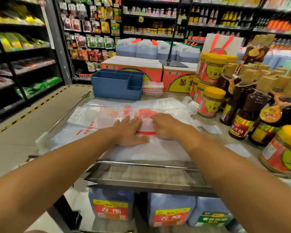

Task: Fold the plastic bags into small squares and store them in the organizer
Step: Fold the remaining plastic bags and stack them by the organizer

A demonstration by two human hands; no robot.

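Translucent white plastic bags (pixel 97 116) with red print lie spread flat on the shop counter (pixel 141 175). My left hand (pixel 128 132) lies flat on the top bag, fingers straight, pressing it down. My right hand (pixel 165 126) sits just to its right on the same bag, fingers curled over a red-printed fold; what they pinch is hard to tell. A blue organizer (pixel 118 84) with several compartments stands behind the bags, apart from both hands, and looks empty from here.
Yellow-lidded jars (pixel 210 101) and dark sauce bottles (pixel 245 113) crowd the counter's right side. Red cartons (pixel 133 71) stand behind the organizer, with a small stack of clear boxes (pixel 152 89) beside it. Large jugs (pixel 171 211) sit under the counter. Stocked shelves line the aisle at left.
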